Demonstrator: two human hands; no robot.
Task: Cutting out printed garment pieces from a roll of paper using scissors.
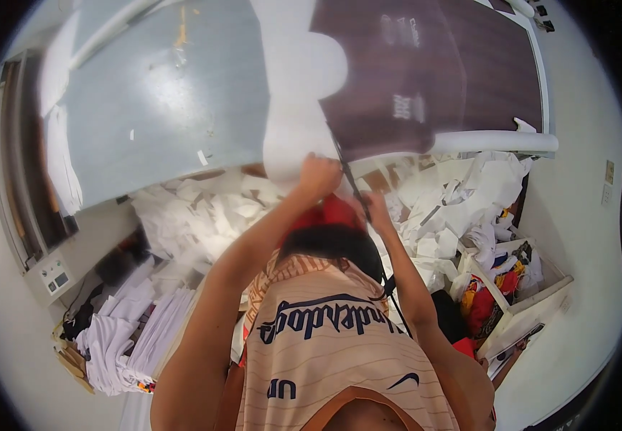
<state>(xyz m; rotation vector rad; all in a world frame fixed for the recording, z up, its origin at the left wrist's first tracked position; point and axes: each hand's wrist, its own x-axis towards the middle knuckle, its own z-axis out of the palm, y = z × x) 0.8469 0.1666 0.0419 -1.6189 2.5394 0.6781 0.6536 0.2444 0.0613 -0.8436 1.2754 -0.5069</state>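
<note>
A large printed sheet, dark maroon (382,86) with a white margin (300,93), lies over the table and reaches its near edge. My left hand (319,177) is closed on the near end of the white margin, just in front of my waist. To its right, my right hand (375,211) is closed around a long, dark, slim tool that looks like scissors (347,170). The tool points away from me, along the line where the white meets the maroon. Blur hides the exact grip and whether the blades are apart.
The grey-blue tabletop (232,108) spreads left, with small white scraps on it. Heaped white paper offcuts (196,215) lie below the table's near edge on both sides. Stacked white cloth (120,330) stands lower left; a wooden bin (548,291) of coloured fabric stands right.
</note>
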